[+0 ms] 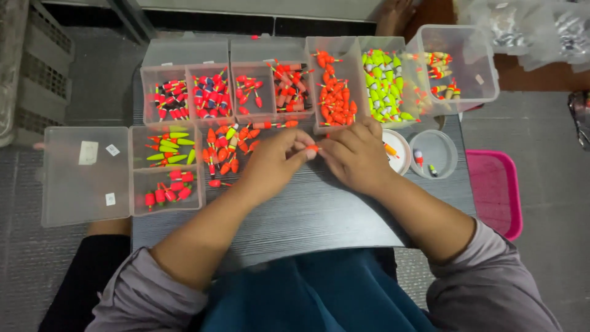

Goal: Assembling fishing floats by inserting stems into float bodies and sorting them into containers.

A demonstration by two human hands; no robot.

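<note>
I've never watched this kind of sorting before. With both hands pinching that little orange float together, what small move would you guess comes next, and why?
Probably the hands part and one drops the orange float into a matching box. The left hand and right hand both pinch it at the fingertips above the dark table, and the clear box of orange floats sits just behind them, with a loose pile of floats to the left.

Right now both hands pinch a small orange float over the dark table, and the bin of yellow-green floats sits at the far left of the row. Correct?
Not quite. The head view shows the left hand and right hand pinching the orange float over the dark table, but the yellow-green float bin sits toward the right of the row.
</note>
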